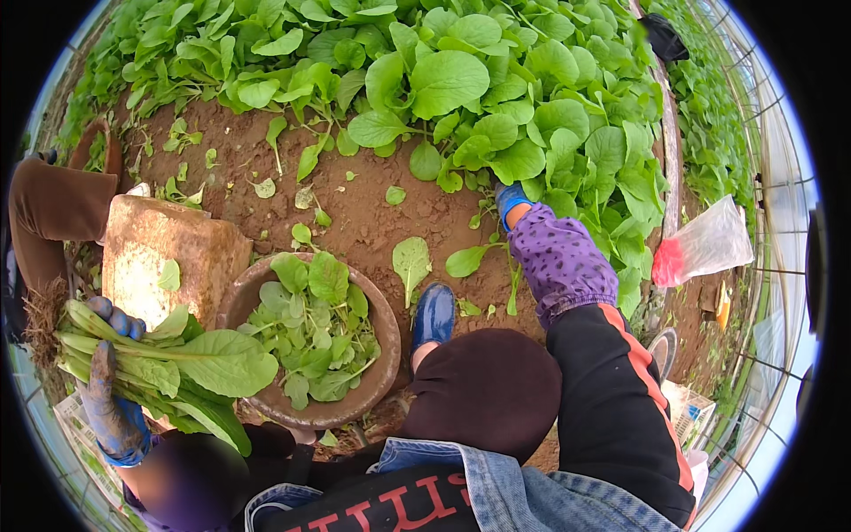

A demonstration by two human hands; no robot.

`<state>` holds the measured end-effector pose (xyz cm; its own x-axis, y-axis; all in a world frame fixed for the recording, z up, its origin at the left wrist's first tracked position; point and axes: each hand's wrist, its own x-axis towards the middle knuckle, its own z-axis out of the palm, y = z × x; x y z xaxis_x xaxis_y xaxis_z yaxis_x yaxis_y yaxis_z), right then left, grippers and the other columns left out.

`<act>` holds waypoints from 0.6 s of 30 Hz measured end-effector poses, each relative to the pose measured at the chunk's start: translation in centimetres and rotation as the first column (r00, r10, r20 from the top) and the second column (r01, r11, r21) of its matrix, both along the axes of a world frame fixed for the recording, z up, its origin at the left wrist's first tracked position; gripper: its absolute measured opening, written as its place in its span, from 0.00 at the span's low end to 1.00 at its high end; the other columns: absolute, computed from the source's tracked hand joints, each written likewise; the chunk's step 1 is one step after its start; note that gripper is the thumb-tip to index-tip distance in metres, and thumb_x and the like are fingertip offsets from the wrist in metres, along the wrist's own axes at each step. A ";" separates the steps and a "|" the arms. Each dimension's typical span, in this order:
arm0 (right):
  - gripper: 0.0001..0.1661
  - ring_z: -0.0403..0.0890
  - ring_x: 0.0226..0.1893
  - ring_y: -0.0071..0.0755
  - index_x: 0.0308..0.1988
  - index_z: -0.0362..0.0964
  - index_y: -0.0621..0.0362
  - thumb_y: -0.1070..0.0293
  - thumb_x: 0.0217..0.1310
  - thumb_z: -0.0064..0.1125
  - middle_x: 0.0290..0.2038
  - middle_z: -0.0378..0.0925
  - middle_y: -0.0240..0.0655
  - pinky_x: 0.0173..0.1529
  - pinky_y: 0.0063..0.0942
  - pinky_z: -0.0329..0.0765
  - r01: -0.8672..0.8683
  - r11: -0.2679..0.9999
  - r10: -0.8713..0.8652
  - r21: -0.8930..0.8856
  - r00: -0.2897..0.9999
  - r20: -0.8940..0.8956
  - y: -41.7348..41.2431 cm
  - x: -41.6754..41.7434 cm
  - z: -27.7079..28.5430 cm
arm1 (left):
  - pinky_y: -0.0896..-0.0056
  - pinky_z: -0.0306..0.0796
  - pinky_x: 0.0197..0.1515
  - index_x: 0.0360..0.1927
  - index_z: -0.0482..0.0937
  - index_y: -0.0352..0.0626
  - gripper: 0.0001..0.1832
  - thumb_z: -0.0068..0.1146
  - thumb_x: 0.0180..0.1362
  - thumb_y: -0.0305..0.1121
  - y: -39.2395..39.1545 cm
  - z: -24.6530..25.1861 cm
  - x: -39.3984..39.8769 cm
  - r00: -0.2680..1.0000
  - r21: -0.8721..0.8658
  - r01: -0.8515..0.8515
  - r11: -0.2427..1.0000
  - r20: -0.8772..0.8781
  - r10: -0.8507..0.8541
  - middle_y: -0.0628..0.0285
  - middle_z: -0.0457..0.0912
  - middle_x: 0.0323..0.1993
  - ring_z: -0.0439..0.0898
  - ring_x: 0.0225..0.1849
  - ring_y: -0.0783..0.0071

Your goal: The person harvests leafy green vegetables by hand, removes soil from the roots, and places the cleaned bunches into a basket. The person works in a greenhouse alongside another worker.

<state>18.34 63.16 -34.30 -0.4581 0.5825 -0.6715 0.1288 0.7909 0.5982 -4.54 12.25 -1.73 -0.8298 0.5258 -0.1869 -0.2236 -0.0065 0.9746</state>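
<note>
My left hand (113,359), in a soiled blue glove, is closed round a bunch of leafy greens (199,366) at the lower left; their muddy roots point left and the leaves spread right. My right hand (510,201), also blue-gloved, below a purple patterned sleeve cover, reaches in at the base of the standing leafy plants (479,113). Leaves hide its fingers, so I cannot tell what they touch. Between my left hand and my knee stands a round brown basin (392,372) with loose leaves (326,332) inside.
A worn pale block (166,253) stands left of the basin, near another person's brown-trousered leg (60,199). My blue shoe (433,316) rests on bare soil (359,199) strewn with loose leaves. At right lie a clear plastic bag (711,243), a long bed edging (670,146) and a crate (688,405).
</note>
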 end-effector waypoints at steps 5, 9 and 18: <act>0.27 0.71 0.50 0.42 0.53 0.66 0.55 0.57 0.54 0.51 0.50 0.70 0.40 0.53 0.38 0.67 0.091 0.990 -0.082 -0.110 0.993 0.085 0.0 0.5 0.0 | 0.66 0.62 0.56 0.57 0.60 0.36 0.27 0.53 0.56 0.33 -0.2 0.1 0.0 0.998 0.003 0.063 0.998 -0.009 -0.063 0.60 0.72 0.46 0.70 0.47 0.72; 0.26 0.76 0.46 0.42 0.50 0.70 0.56 0.55 0.52 0.54 0.46 0.75 0.41 0.49 0.36 0.71 0.142 0.958 -0.129 -0.249 0.989 0.069 0.5 -0.2 0.6 | 0.69 0.63 0.49 0.53 0.62 0.35 0.27 0.56 0.51 0.32 0.2 0.9 0.8 0.999 -0.012 -0.039 0.999 -0.037 0.038 0.62 0.68 0.41 0.67 0.42 0.74; 0.25 0.73 0.28 0.28 0.44 0.72 0.58 0.50 0.54 0.57 0.33 0.76 0.32 0.34 0.30 0.72 0.180 0.358 -0.829 -0.916 0.512 -0.223 -5.3 -4.2 11.9 | 0.70 0.71 0.44 0.50 0.68 0.33 0.22 0.57 0.51 0.28 1.1 2.5 3.5 0.996 0.020 0.080 0.997 0.045 -0.081 0.58 0.76 0.35 0.75 0.38 0.70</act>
